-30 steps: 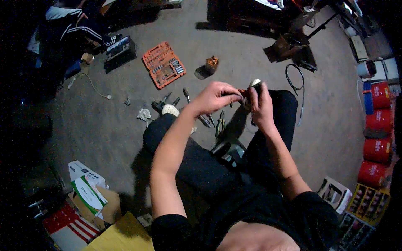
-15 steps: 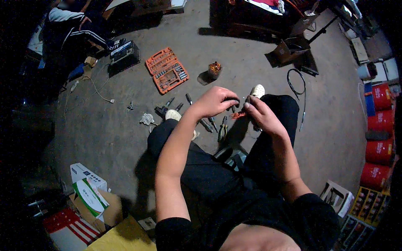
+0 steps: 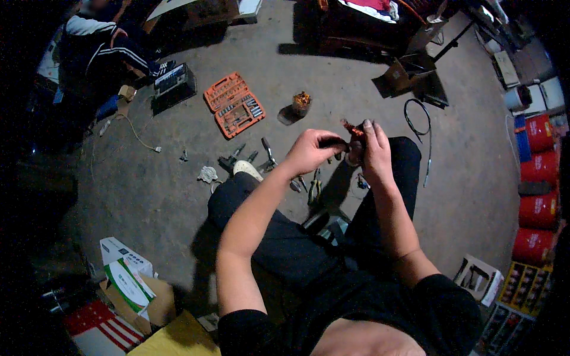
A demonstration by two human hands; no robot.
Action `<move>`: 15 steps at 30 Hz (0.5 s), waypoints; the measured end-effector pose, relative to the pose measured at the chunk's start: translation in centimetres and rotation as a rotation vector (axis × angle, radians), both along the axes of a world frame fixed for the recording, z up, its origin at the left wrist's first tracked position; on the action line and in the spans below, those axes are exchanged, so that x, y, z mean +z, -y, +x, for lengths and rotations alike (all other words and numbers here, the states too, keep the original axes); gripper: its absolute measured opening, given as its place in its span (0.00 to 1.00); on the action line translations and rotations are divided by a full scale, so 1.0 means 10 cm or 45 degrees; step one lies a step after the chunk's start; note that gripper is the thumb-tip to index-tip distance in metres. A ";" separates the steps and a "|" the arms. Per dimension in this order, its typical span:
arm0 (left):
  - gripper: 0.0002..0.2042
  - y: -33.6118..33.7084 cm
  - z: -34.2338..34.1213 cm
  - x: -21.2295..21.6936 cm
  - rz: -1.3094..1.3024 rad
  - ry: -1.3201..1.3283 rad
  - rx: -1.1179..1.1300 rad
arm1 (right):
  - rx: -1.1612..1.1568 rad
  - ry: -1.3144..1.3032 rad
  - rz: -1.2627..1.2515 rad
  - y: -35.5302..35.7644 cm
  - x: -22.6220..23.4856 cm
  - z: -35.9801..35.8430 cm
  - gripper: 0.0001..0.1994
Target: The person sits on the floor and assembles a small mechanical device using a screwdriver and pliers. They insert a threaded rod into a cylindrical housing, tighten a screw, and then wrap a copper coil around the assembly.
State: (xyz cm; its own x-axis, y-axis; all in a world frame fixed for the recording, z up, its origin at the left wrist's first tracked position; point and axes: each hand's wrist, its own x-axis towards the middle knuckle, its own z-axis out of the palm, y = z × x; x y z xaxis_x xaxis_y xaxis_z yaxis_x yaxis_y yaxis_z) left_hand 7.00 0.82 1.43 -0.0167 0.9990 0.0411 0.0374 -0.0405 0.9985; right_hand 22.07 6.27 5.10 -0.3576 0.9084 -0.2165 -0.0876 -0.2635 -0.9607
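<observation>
Above my knees, my right hand [image 3: 375,151] is closed on a piece with reddish copper wire [image 3: 355,130] sticking out past the fingertips. The rest of that piece is mostly hidden by the fingers. Beside it, my left hand [image 3: 313,149] has thumb and fingers pinched together at the piece's near-left side. A dark strip shows in that grip, too small to make out. On the floor below lie pliers [image 3: 316,188] with light-coloured handles, and another hand tool [image 3: 268,151] farther left. A power tool [image 3: 230,160] lies by my left shoe.
Ahead stand an open orange socket set [image 3: 234,110] and a clear container of copper scraps [image 3: 301,104]. A black cable coil [image 3: 417,117] lies right, near an open cardboard box [image 3: 409,72]. Red drums [image 3: 537,207] line the right side. A person [image 3: 116,44] sits far left.
My right hand has turned upward, so the copper wire now points away from me instead of toward the left. My left hand has shifted slightly right and nearer to me.
</observation>
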 end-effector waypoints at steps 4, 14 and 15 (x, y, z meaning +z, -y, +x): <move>0.07 -0.02 -0.10 0.13 0.036 -0.039 0.042 | 0.287 0.090 -0.069 0.03 0.07 0.07 0.11; 0.08 0.00 -0.12 0.13 0.401 -0.587 0.219 | 0.304 0.937 0.906 0.00 -0.10 0.01 0.12; 0.08 0.01 -0.08 0.17 0.510 -0.751 0.245 | 0.252 0.799 0.931 -0.04 -0.18 0.00 0.12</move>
